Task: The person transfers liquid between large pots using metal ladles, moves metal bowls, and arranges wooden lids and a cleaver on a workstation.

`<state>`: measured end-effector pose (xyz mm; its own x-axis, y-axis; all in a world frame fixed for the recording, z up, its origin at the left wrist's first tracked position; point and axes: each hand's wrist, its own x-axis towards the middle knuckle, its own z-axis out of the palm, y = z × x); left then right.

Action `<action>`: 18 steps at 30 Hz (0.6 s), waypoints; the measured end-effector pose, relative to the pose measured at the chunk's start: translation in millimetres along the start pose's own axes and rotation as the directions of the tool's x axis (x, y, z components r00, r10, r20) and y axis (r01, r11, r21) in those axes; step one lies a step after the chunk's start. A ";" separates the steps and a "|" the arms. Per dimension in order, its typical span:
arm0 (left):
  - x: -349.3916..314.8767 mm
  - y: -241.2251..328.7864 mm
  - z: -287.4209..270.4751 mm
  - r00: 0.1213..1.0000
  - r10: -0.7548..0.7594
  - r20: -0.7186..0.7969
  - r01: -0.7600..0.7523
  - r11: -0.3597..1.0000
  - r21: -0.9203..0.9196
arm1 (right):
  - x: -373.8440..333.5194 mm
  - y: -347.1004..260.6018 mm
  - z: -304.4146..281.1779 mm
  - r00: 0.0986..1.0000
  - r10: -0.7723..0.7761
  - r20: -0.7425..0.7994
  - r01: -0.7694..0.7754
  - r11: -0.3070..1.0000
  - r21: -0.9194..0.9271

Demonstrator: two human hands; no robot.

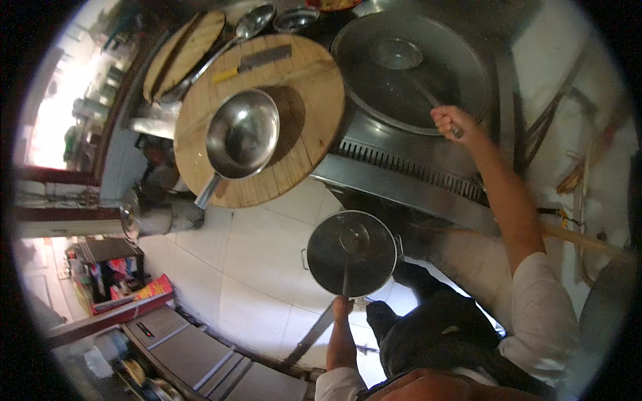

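Long-handled ladle [396,53] is gripped in a worker's right hand [455,122], its bowl inside the rim of a broad metal cauldron [483,87] set into a steel surface [371,134] with a slotted edge. The right fingers curl tightly around the handle, its end poking out beyond the fist. The left hand [342,309] grasps the handle of a second ladle [353,237], whose bowl sits within the outline of a two-handled pot [321,284], lower and nearer the worker; whether it touches the contents cannot be told.

To the left, a round wooden board [317,150] carries a shiny steel pan [242,134] and, beyond it, a cleaver [267,59] with a yellow handle. Another wooden board [194,40] leans into view behind, near a metal spoon [255,21].

At lower left, a red-and-yellow package [150,292] bears printing too small to make out, beside a dark box [110,260] of bright packets. A small display [146,329] on a grey cabinet [214,361] is likewise illegible.
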<state>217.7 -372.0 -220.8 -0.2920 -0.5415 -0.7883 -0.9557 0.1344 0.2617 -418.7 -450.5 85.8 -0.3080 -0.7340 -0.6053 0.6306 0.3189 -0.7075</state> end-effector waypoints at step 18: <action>-89.3 -26.4 12.4 0.946 -0.254 0.199 0.276 0.957 -0.088 | -76.5 19.2 18.6 0.986 -0.145 -0.082 0.155 0.978 0.139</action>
<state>268.5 -316.9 -164.2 -0.0404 -0.3814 -0.9235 -0.9922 -0.0941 0.0823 -369.7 -399.4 125.3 -0.4535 -0.7206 -0.5245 0.6678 0.1150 -0.7354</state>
